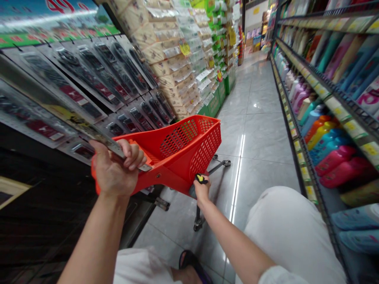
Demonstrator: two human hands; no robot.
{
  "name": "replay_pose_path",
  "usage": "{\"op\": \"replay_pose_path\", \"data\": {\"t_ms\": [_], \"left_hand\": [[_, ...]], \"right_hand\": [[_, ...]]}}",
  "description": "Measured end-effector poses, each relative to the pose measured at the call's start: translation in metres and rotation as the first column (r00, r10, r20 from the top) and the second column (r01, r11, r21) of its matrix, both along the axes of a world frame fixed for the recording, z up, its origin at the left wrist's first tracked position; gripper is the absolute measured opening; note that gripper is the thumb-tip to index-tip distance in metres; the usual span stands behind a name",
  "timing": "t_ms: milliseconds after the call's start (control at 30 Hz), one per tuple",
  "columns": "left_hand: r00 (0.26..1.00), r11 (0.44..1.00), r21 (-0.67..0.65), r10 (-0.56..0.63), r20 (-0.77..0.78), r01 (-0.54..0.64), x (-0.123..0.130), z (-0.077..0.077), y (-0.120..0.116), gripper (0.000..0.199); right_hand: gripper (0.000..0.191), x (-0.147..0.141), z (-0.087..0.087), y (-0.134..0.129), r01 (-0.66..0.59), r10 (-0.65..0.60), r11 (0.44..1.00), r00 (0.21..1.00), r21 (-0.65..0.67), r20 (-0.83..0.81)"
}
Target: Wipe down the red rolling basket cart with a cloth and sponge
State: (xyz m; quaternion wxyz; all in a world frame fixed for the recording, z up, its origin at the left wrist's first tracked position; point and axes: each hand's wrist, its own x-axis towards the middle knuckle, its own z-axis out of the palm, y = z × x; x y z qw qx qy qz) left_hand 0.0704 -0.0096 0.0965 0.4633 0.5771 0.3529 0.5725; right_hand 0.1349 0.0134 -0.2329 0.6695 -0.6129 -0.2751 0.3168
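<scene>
My left hand (117,167) is closed around a long flat strip (69,114) with a pale metallic edge and a worn yellow patch. The strip runs up to the left, blurred, and its end sticks out past my fingers over the cart's rim; its exact kind is unclear. Low at the side of the red plastic shopping cart (168,167), my right hand (203,190) is closed on a small black and yellow object (201,179). My palm hides most of that object. I cannot tell whether it touches the cart.
Blister-packed goods (89,75) hang on the left, beside stacked tissue packs (174,59). Shelves of colourful bottles (322,138) line the right. Grey floor tiles (263,138) run down the aisle. Cart wheels (197,227) and a sandalled foot (192,264) are near the bottom.
</scene>
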Motion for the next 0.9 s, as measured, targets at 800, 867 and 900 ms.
{"op": "replay_pose_path", "data": {"t_ms": [800,867,900], "left_hand": [[0.999,0.999,-0.016,-0.027,0.023,0.028,0.005,-0.002,-0.001,0.059],[0.999,0.999,-0.015,-0.037,0.021,0.037,0.005,-0.002,-0.001,0.059],[0.999,0.999,-0.015,-0.042,0.02,0.042,0.005,-0.002,-0.001,0.059]], "right_hand": [[0.04,0.077,0.103,0.054,-0.071,0.034,0.931,0.993,0.359,0.109],[0.039,0.07,0.108,0.045,-0.08,0.049,0.937,0.994,0.341,0.099],[0.038,0.064,0.112,0.038,-0.094,0.063,0.933,0.993,0.348,0.099]]}}
